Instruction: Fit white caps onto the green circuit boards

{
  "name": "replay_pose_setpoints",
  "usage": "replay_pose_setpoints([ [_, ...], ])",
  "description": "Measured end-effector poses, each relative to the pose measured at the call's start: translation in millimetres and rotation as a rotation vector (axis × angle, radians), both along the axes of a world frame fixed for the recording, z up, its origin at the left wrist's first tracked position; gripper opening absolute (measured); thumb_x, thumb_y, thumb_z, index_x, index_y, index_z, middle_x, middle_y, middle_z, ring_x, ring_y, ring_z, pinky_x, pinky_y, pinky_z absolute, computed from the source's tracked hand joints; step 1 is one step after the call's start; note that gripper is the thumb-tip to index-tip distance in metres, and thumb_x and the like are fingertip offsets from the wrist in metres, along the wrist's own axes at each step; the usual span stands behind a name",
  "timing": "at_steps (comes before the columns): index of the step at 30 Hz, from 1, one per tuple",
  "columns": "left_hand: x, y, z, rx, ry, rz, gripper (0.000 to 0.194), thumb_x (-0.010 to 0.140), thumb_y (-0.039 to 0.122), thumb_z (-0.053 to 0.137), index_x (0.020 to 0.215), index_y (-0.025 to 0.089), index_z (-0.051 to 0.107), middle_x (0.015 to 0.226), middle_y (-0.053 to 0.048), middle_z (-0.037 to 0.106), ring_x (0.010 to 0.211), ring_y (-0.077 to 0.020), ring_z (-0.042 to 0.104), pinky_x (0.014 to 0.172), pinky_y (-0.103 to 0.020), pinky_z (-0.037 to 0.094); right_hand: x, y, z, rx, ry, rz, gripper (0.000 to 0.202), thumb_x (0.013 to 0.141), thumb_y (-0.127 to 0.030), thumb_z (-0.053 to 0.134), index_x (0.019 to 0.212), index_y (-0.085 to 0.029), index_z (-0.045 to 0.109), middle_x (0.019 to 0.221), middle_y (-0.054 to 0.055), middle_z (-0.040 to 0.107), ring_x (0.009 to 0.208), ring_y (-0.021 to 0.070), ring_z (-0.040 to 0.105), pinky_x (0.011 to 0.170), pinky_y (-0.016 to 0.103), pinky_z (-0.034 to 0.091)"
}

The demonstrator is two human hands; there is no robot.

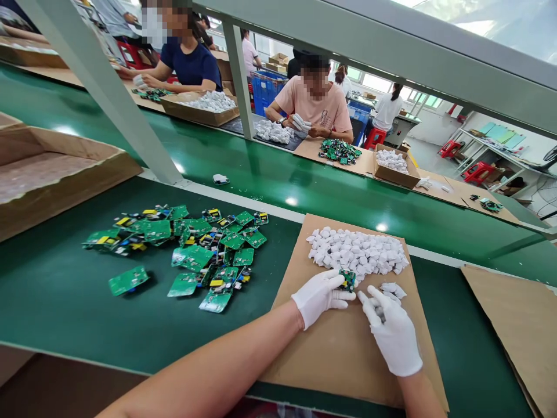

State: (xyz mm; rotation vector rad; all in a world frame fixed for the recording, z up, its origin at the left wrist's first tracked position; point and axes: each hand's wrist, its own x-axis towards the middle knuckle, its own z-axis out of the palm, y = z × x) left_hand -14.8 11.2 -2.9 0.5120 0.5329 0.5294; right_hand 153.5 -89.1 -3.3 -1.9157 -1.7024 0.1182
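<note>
My left hand (324, 297), in a white glove, grips a small green circuit board (347, 280) between thumb and fingers, over a brown cardboard sheet (335, 360). Just right of it is my right hand (389, 328), also gloved, with thumb and forefinger apart and the other fingers curled; whether something sits in its palm is hidden. A heap of small white wrapped pieces (357, 251) lies beyond both hands on the cardboard. A few more white pieces (393, 290) rest beside my right fingertips. To the left, a loose pile of green circuit boards (191, 257) covers part of the dark green mat.
An open cardboard box (65, 168) stands at the left. A flat cardboard piece (517, 325) lies at the right. Behind a metal frame post (108, 104) runs a green belt (270, 180), with one white piece (220, 179) on it. Several people work across it.
</note>
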Motion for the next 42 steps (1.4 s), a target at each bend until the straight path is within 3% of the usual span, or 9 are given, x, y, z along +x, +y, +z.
replay_pose_setpoints([
  [3, 0.9, -1.3, -0.2, -0.012, -0.004, 0.016, 0.028, 0.071, 0.027, 0.066, 0.095, 0.018, 0.055, 0.109, -0.008, 0.057, 0.081, -0.0171, 0.064, 0.064, -0.025, 0.048, -6.7, 0.1, 10.7, 0.008, 0.402, -0.084, 0.031, 0.085, -0.039, 0.05, 0.101, -0.016, 0.063, 0.083, 0.008, 0.071, 0.061, 0.016, 0.06, 0.057, 0.028, 0.05],
  [6, 1.9, -3.7, 0.2, 0.039, 0.011, -0.019, 0.032, 0.07, 0.028, 0.068, 0.097, 0.018, 0.056, 0.11, -0.01, 0.057, 0.087, -0.0184, 0.063, 0.067, -0.024, 0.047, -13.6, 2.8, 16.8, 0.01, 0.576, -0.063, 0.032, 0.087, -0.038, 0.046, 0.101, -0.015, 0.063, 0.088, 0.009, 0.071, 0.066, 0.0163, 0.061, 0.059, 0.028, 0.052],
  [13, 4.7, -10.6, 3.1, 0.238, 0.141, 0.01, 0.037, 0.071, 0.034, 0.066, 0.103, 0.018, 0.058, 0.106, -0.011, 0.061, 0.089, -0.0193, 0.062, 0.071, -0.026, 0.047, -25.1, 11.2, 8.9, 0.136, 0.311, -0.058, 0.018, 0.082, -0.029, 0.055, 0.093, -0.018, 0.065, 0.089, 0.007, 0.07, 0.067, 0.0147, 0.062, 0.054, 0.023, 0.051],
  [18, 6.4, -14.0, -1.0, 0.459, 0.187, 0.086, 0.048, 0.072, 0.026, 0.062, 0.118, 0.019, 0.053, 0.106, -0.008, 0.061, 0.093, -0.0187, 0.056, 0.07, -0.025, 0.045, -20.3, 11.1, 1.0, 0.334, 0.146, -0.01, 0.012, 0.08, -0.022, 0.058, 0.09, -0.018, 0.062, 0.082, 0.006, 0.068, 0.067, 0.0147, 0.061, 0.057, 0.026, 0.051],
  [22, 7.3, -15.2, -8.1, 0.549, 0.224, 0.084, 0.047, 0.072, 0.021, 0.058, 0.119, 0.018, 0.054, 0.104, -0.007, 0.062, 0.092, -0.0188, 0.054, 0.076, -0.029, 0.044, -19.5, 12.0, 0.6, 0.353, 0.059, 0.024, 0.012, 0.08, -0.02, 0.059, 0.091, -0.019, 0.062, 0.079, 0.004, 0.068, 0.06, 0.0123, 0.059, 0.055, 0.025, 0.049],
  [27, 8.0, -17.6, -8.3, 0.554, 0.206, 0.107, 0.044, 0.072, 0.023, 0.058, 0.115, 0.018, 0.057, 0.096, -0.005, 0.062, 0.084, -0.0163, 0.053, 0.076, -0.028, 0.043, -23.0, 13.3, 0.2, 0.377, -0.039, 0.071, 0.014, 0.08, -0.018, 0.059, 0.094, -0.02, 0.062, 0.081, 0.004, 0.068, 0.068, 0.0135, 0.061, 0.062, 0.026, 0.049],
  [33, 8.8, -21.8, -0.8, 0.478, 0.099, 0.079, 0.029, 0.073, 0.033, 0.061, 0.094, 0.013, 0.062, 0.078, -0.003, 0.058, 0.069, -0.0112, 0.05, 0.067, -0.025, 0.043, -23.9, 17.1, 1.0, 0.345, -0.13, 0.078, 0.014, 0.083, -0.023, 0.055, 0.093, -0.022, 0.065, 0.079, 0.003, 0.066, 0.071, 0.0145, 0.06, 0.071, 0.028, 0.046],
  [36, 8.3, -21.4, 2.0, 0.429, 0.088, 0.044, 0.034, 0.07, 0.035, 0.065, 0.096, 0.014, 0.061, 0.08, -0.004, 0.058, 0.07, -0.0109, 0.051, 0.067, -0.024, 0.044, -23.0, 16.2, 2.7, 0.318, -0.132, 0.068, 0.016, 0.084, -0.025, 0.054, 0.094, -0.023, 0.067, 0.077, 0.003, 0.063, 0.07, 0.0153, 0.059, 0.069, 0.029, 0.046],
  [42, 7.6, -16.5, 0.8, 0.336, -0.007, -0.052, 0.036, 0.07, 0.035, 0.064, 0.099, 0.014, 0.06, 0.091, -0.008, 0.06, 0.072, -0.0119, 0.056, 0.067, -0.025, 0.045, -24.4, 13.0, -0.3, 0.282, -0.005, 0.107, 0.035, 0.082, -0.029, 0.056, 0.116, -0.022, 0.057, 0.089, 0.007, 0.057, 0.077, 0.019, 0.057, 0.066, 0.033, 0.05],
])
